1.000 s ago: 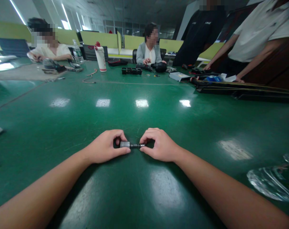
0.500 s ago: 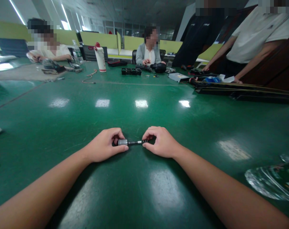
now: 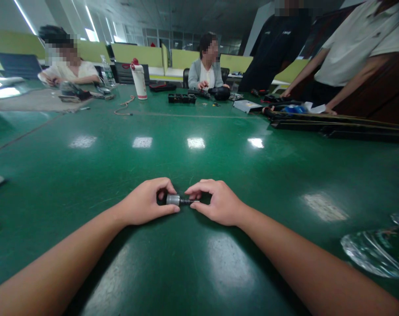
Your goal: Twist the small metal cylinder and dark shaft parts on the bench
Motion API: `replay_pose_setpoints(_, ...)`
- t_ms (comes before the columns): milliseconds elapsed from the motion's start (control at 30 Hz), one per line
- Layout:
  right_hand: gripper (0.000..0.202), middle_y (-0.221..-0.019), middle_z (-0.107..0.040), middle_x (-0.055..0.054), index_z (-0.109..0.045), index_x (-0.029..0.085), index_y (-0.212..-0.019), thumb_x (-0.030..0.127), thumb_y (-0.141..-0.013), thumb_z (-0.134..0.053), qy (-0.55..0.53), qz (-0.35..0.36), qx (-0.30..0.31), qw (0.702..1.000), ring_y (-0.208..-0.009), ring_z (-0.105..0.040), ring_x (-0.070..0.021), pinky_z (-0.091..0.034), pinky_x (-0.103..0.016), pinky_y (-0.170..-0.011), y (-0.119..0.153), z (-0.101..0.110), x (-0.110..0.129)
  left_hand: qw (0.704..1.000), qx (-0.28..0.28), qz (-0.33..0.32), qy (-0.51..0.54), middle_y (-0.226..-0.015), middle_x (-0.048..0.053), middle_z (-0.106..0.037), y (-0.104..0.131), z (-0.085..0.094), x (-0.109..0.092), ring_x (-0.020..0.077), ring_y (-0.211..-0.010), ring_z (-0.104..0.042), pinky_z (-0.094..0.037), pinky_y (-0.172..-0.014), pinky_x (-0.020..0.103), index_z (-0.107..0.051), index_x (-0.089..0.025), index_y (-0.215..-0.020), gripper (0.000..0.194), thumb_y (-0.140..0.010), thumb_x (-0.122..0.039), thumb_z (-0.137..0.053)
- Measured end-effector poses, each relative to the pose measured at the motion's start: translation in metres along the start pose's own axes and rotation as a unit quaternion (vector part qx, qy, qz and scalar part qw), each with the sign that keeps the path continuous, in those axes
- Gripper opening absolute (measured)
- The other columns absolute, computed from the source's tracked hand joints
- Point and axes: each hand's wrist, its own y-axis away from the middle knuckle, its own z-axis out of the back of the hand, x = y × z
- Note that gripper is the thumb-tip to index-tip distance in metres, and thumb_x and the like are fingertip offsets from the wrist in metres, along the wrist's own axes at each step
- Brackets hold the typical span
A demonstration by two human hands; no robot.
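Observation:
My left hand (image 3: 148, 202) is closed round a short grey metal cylinder (image 3: 173, 200), thumb in front and fingers behind. From the cylinder's right end a thin shaft (image 3: 196, 201) sticks out, level with the table. A small dark coil spring (image 3: 184, 201) sits around that shaft, close against the cylinder. My right hand (image 3: 215, 202) pinches at the spring's right end with thumb and fingertips, and the shaft's bright tip shows between them. The cylinder's left end is partly hidden in my left palm.
Both hands rest low over a glossy green table (image 3: 160, 166). A clear plastic bottle (image 3: 377, 250) lies at the right. Farther back stand a white tumbler (image 3: 139, 81) and a black tray-like part (image 3: 181, 98). Dark panels (image 3: 338, 120) lie at the back right, near several people.
The spring has moved left along the shaft, from its tip to beside the cylinder. My right hand has come left with it; my left hand has shifted slightly right.

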Motion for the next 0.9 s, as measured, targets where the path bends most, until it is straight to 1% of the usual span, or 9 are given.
replay_pose_setpoints(67,0.026,-0.082,-0.071,0.0,-0.07,0.021,-0.098,0.011,-0.074,-0.071,-0.007,0.002,0.001,1.0,-0.074,-0.063,-0.0135,-0.049,-0.028,-0.074,0.0002,-0.0017,0.001,1.0,0.002,-0.005,0.002,-0.076,-0.002,-0.059,0.0004,-0.0001,0.0001,0.015,-0.068,-0.055,-0.039,-0.062,0.025,-0.062,-0.018,-0.089,0.029,-0.074,-0.039,-0.074)
replay_pose_setpoints(167,0.022,-0.081,-0.07,-0.001,-0.071,0.02,-0.095,0.012,-0.074,-0.071,-0.009,0.003,-0.004,1.0,-0.073,-0.063,-0.0135,-0.049,-0.027,-0.072,0.0004,-0.0024,0.0011,1.0,0.002,-0.004,0.002,-0.076,-0.001,-0.059,0.0014,0.0001,0.0003,0.0152,-0.068,-0.055,-0.039,-0.062,0.025,-0.062,-0.017,-0.089,0.032,-0.073,-0.043,-0.075)
replay_pose_setpoints(267,0.018,-0.08,-0.07,-0.002,-0.071,0.019,-0.092,0.012,-0.075,-0.071,0.002,0.01,-0.002,1.0,-0.074,-0.063,-0.0137,-0.048,-0.027,-0.073,0.0006,-0.0021,0.0011,1.0,0.006,-0.005,0.009,-0.075,-0.001,-0.059,0.0021,0.0009,-0.0003,0.015,-0.068,-0.055,-0.039,-0.062,0.025,-0.064,-0.017,-0.088,0.031,-0.078,-0.047,-0.07)
replay_pose_setpoints(367,0.015,-0.081,-0.07,-0.001,-0.071,0.019,-0.09,0.012,-0.076,-0.07,0.009,0.015,0.003,1.0,-0.074,-0.063,-0.0138,-0.047,-0.027,-0.074,0.0006,-0.002,0.0021,1.0,0.005,-0.001,0.016,-0.073,-0.001,-0.058,0.0018,0.0019,-0.0017,0.0146,-0.067,-0.055,-0.039,-0.061,0.024,-0.065,-0.017,-0.088,0.03,-0.082,-0.047,-0.065)
replay_pose_setpoints(600,0.016,-0.083,-0.071,-0.001,-0.071,0.021,-0.091,0.015,-0.077,-0.071,0.034,0.025,0.017,0.999,-0.079,-0.062,-0.0156,-0.045,-0.03,-0.078,0.0001,-0.0026,0.0036,1.0,0.015,0.007,0.014,-0.071,-0.002,-0.058,0.0006,0.0031,-0.0036,0.0144,-0.066,-0.054,-0.039,-0.06,0.024,-0.066,-0.017,-0.09,0.03,-0.081,-0.046,-0.067)
replay_pose_setpoints(733,0.017,-0.087,-0.071,-0.002,-0.071,0.02,-0.094,0.02,-0.077,-0.073,0.047,0.033,0.025,0.998,-0.082,-0.062,-0.0163,-0.043,-0.031,-0.08,0.0,-0.0035,0.0026,1.0,0.02,0.005,-0.003,-0.073,-0.002,-0.058,0.0001,0.0028,-0.0039,0.0147,-0.067,-0.054,-0.038,-0.06,0.024,-0.066,-0.017,-0.091,0.03,-0.078,-0.044,-0.07)
replay_pose_setpoints(900,0.019,-0.093,-0.07,-0.004,-0.072,0.021,-0.101,0.03,-0.084,-0.07,0.074,0.03,0.036,0.996,-0.088,-0.061,-0.018,-0.041,-0.033,-0.083,-0.0003,-0.0051,0.0037,1.0,0.016,0.005,-0.01,-0.073,-0.001,-0.059,-0.0009,0.0018,-0.0032,0.0151,-0.067,-0.054,-0.038,-0.06,0.024,-0.065,-0.018,-0.09,0.03,-0.078,-0.044,-0.069)
